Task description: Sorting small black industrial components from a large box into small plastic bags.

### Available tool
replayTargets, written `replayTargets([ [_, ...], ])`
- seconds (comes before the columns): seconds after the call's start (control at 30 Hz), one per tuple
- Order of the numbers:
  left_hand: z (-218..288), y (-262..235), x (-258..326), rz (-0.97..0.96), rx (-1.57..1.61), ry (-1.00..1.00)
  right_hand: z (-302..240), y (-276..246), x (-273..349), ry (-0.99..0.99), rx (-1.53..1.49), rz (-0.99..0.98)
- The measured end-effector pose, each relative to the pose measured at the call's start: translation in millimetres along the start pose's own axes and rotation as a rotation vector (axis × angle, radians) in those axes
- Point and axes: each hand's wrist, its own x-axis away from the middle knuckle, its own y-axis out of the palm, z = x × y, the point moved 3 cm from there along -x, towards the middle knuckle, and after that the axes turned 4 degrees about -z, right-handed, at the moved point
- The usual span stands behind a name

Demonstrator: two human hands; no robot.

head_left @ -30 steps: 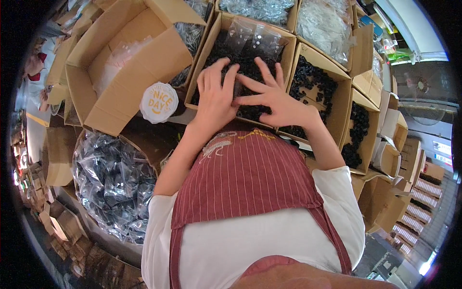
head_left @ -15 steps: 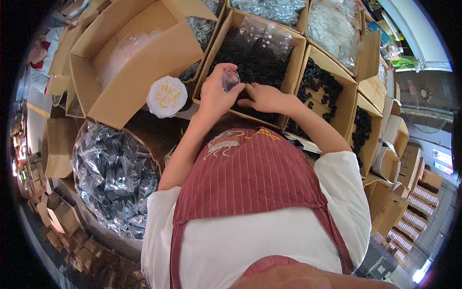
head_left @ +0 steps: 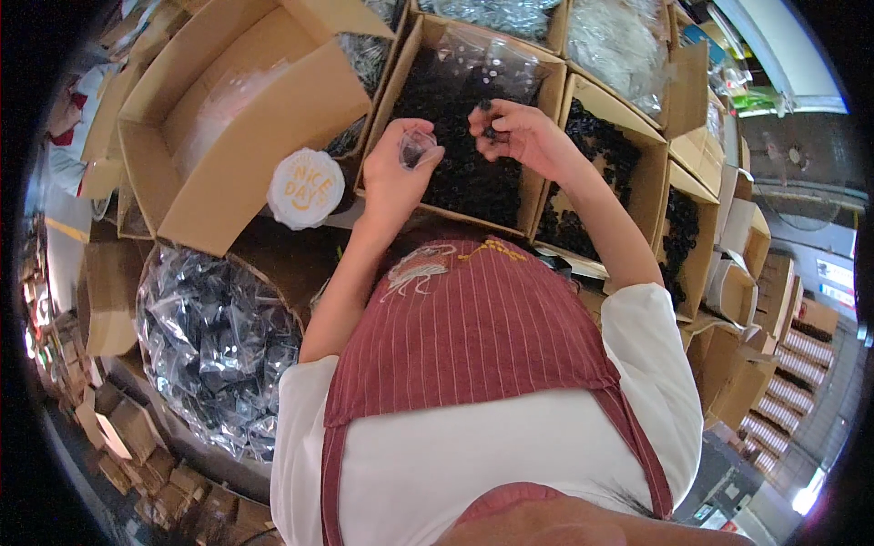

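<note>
Presently we record both hands raised over the centre carton point(head_left: 523, 196) of small black parts, at 12 o'clock from the body.

L hand point(head_left: 396, 177): fingers closed on a small clear bag point(head_left: 417, 146), pinched at its upper edge, mouth facing the R hand. Bag sits just above the black parts point(head_left: 464, 173), not resting on them as far as we can tell.

R hand point(head_left: 519, 136): fingers bunched together, tips clamped on a few small black pieces point(head_left: 489, 130); one piece shows at the fingertip point(head_left: 484, 106). Exact count not readable. R hand is at 3 o'clock of the bag, near but apart from it.

Centre carton: open flaps, clear liner point(head_left: 482, 64) visible at its far end, approx. full of black parts.

Surroundings, by clock from the hands:
- 9 o'clock: round white lid point(head_left: 307, 188) w/ yellow lettering, lying betw. cartons.
- 10 o'clock: large open brown carton point(head_left: 237, 173), tilted, pale plastic inside.
- 7 o'clock: bin of filled clear bags point(head_left: 214, 346), dark contents, heaped.
- 3 o'clock: second carton point(head_left: 651, 164) of black parts, touching the centre one; a third further on at 4 o'clock point(head_left: 678, 237).
- 12 to 1 o'clock: cartons w/ clear bagged stock point(head_left: 610, 41).

Person wears a red striped apron point(head_left: 473, 337) over a white shirt point(head_left: 437, 464). No supporting surface is visible under the cartons.
</note>
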Motion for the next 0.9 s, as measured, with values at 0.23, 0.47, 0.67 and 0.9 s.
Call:
replayTargets([
  [0.23, 1.3, 1.4, 1.1, 0.006, -0.046, 0.008, -7.6, 6.6, 2.7, -0.243, -0.386, -0.22],
  [0.47, -0.4, 7.8, 0.8, -0.054, -0.208, 0.049, -17.1, 32.4, 9.4, -0.149, -0.451, -0.113],
  [0.67, 6.1, 20.6, -3.3, -0.221, -0.217, -0.027, -18.5, 53.9, 10.6, -0.205, -0.452, -0.087],
  [0.9, 6.3, 37.2, -4.6, -0.227, -0.034, -0.062, -14.7, 74.3, 10.4, -0.417, -0.152, 0.058],
])
